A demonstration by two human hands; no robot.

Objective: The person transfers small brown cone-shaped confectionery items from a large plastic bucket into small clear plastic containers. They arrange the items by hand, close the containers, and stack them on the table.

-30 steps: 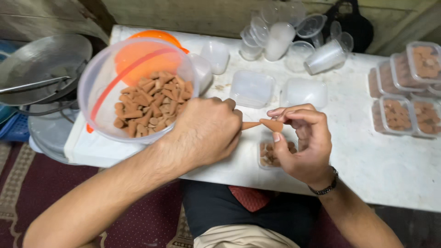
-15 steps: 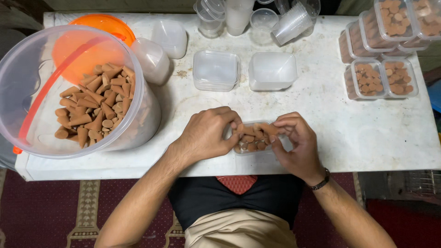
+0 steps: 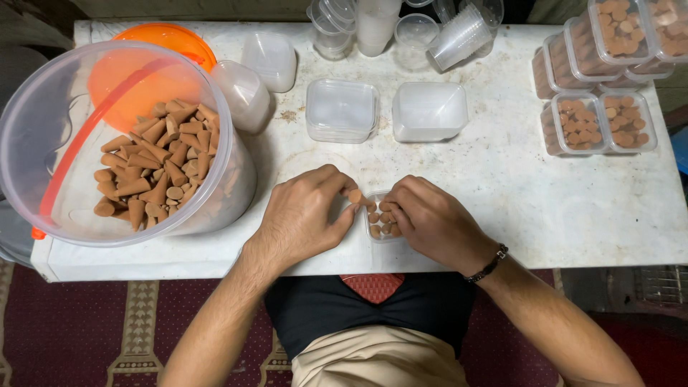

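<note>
At the near edge of the white marble table (image 3: 502,186), the left hand (image 3: 304,215) pinches a brown incense cone (image 3: 354,196) over the small clear plastic box (image 3: 383,218). The right hand (image 3: 430,218), fingers curled, seems to steady the box. Filling is underway; next, careful upright seating.

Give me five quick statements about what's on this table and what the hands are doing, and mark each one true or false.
1. The left hand pinches a brown cone at its fingertips. True.
2. The right hand rests on the big clear bucket. False: it is at the small clear box between the hands, which holds cones.
3. The bucket is empty. False: a heap of brown cones lies in it.
4. Filled, lidded boxes stand at the table's right end. True.
5. The orange lid covers the bucket. False: it lies behind the bucket on the table.
</note>
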